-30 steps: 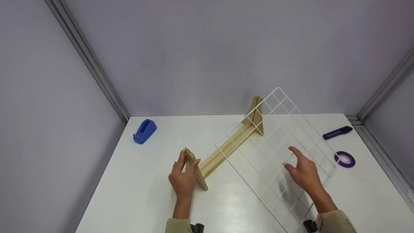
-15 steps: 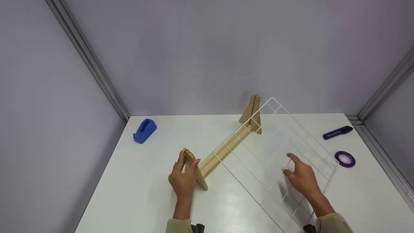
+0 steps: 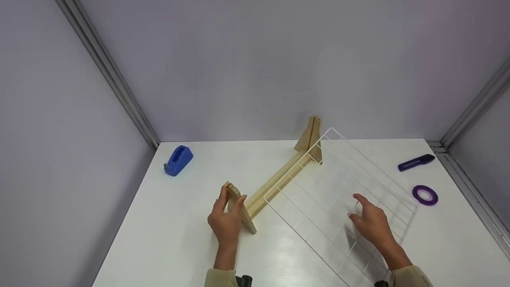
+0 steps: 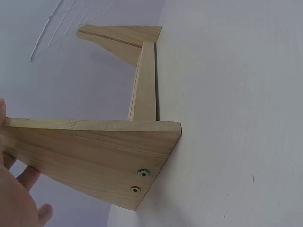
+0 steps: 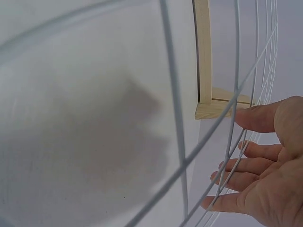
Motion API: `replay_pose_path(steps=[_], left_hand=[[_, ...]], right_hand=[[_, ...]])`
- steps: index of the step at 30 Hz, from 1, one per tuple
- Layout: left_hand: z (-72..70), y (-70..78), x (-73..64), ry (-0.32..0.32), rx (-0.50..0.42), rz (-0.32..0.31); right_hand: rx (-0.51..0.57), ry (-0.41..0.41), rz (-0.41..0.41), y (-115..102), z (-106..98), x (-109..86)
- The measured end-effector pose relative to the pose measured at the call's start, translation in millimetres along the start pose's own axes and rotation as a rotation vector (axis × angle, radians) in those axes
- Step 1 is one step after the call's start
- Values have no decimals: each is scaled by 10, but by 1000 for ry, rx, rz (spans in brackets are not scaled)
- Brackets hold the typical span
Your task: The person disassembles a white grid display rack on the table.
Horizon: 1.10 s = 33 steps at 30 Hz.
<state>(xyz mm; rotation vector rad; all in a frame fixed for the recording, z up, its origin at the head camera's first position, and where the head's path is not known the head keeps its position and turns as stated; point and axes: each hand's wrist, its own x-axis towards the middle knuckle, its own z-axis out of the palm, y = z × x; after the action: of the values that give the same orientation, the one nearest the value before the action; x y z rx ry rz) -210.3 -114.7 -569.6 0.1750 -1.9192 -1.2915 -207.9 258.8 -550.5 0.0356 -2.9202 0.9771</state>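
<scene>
A wooden stand (image 3: 275,185) lies slantwise on the table: a grooved beam joining two upright end pieces. My left hand (image 3: 226,223) grips the top of its near end piece (image 4: 94,156), thumb on one side and fingers on the other. Two bolt heads show low on that piece in the left wrist view. My right hand (image 3: 372,223) holds a white wire grid panel (image 5: 183,166) between thumb and fingers. The panel is tilted above the table; its left edge overlaps the beam and far end piece (image 3: 308,137) in the head view.
A blue tape dispenser (image 3: 178,160) stands at the back left of the white table (image 3: 167,231). On the right lie a dark box cutter (image 3: 416,162) and a purple ring, like a tape roll (image 3: 426,203). Grey walls (image 3: 255,71) close in the back and sides.
The grid panel's far corner has come down and slightly left in the head view, along the wooden stand. My right hand has dropped a little with it. My left hand stays put.
</scene>
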Motion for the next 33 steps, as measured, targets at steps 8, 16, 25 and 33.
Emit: replay_pose_path(steps=[8,16,25,33], left_hand=[[-7,21,-19,-4,-25,-7],[-16,25,-33,-18,-73,-19],[-17,36,-55,-8,-31,-31],[-16,54,-70,-2,-11,-11]], right_hand=[[-3,-5,5,41,21,-11],[-5,-28,26,85,56,-36],[15,-53,26,146,107,-71],[-9,-70,12,183,137,-91]])
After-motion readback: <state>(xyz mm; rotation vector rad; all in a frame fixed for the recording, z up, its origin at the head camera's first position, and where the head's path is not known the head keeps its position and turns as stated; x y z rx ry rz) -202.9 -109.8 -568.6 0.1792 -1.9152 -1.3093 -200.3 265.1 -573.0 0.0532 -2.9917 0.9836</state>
